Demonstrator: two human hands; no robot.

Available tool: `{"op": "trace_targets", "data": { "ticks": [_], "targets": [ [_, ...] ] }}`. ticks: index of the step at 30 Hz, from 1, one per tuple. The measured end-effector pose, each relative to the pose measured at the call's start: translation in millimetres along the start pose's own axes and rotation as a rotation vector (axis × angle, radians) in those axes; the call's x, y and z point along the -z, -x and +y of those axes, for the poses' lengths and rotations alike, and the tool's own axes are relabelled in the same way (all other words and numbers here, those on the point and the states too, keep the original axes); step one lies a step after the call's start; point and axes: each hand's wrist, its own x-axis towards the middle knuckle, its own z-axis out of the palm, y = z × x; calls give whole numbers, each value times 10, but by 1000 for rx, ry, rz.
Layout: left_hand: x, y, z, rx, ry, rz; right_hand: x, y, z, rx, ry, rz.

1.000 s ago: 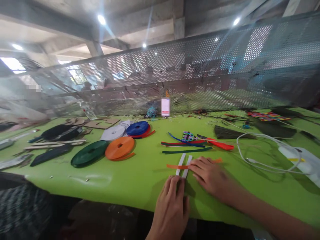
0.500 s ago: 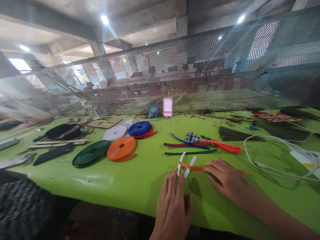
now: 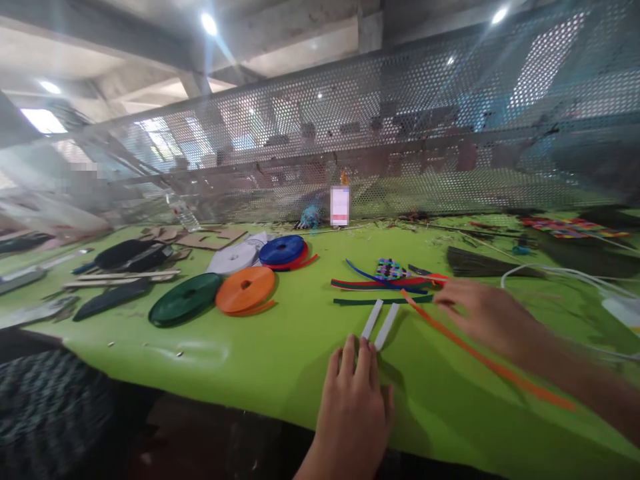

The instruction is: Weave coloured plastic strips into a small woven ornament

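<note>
My left hand [image 3: 355, 400] lies with fingers stretched out at the near ends of two white strips [image 3: 387, 325], touching the left one; they lie side by side. An orange strip [image 3: 480, 353] lies slantwise on the table, passing below my right hand [image 3: 470, 310]. That hand is at the right end of a dark green strip [image 3: 370, 302] and in front of red-handled scissors [image 3: 425, 272]. Its fingers are blurred, and most of the scissors' handle is hidden behind it. Red, green and blue strips [image 3: 345, 285] lie beyond, beside a small woven multicolour piece [image 3: 390, 269].
Rolls of strip stand left: orange [image 3: 237, 291], green [image 3: 175, 300], blue [image 3: 281, 249] and white [image 3: 230, 259]. A phone [image 3: 340, 205] stands upright before the perforated metal screen [image 3: 410, 127]. White cable [image 3: 530, 268] and a colourful woven piece [image 3: 570, 227] are at right.
My right hand has let go of the orange strip and moved forward to the scissors and green strip. The orange strip, formerly across the white strips, now lies to their right.
</note>
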Motion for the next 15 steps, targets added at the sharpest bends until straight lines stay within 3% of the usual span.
{"op": "trace_targets", "data": {
  "ticks": [3, 7, 11, 15],
  "targets": [
    [18, -38, -21, -41, -22, -33, 13, -554, 159, -64, -32, -60],
    [5, -47, -22, -14, 25, -41, -223, -1068, 312, -135, -142, -216],
    [-14, -53, 1, 15, 34, -10, -400, -1192, 406, -213, -307, -254],
    [-6, -35, -5, 54, 103, 34, -307, -1082, 463, -307, -494, -173]
  ]
}}
